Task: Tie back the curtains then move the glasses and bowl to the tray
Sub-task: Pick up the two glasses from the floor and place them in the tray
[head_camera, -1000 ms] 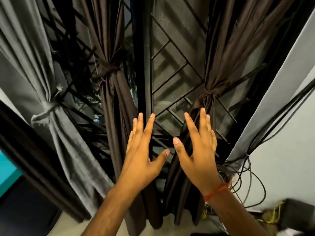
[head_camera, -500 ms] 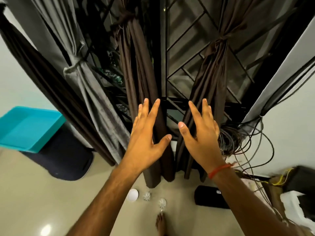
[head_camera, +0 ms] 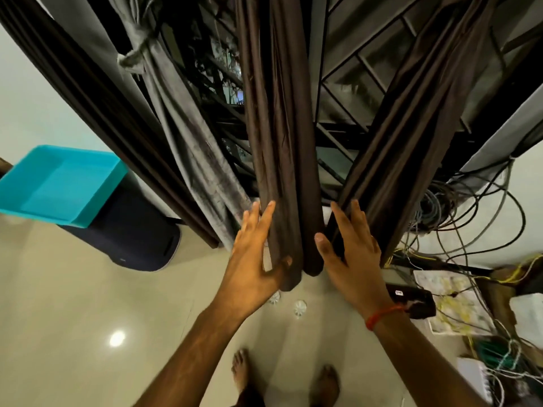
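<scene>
Pale floor is showing two glasses [head_camera: 299, 308] at 6 o'clock beneath brown curtains [head_camera: 282, 142]; left hand [head_camera: 252, 259] and right hand [head_camera: 349, 254], both spread flat (holding nothing), should be reaching there next.

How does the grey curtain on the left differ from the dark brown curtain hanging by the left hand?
The grey curtain is pale and matte; the dark brown curtain is darker with a slight sheen. The grey one shows a knotted tie near its top; the brown one's tie is out of view. The left hand touches only the brown one. Both hang gathered in long folds.
</scene>
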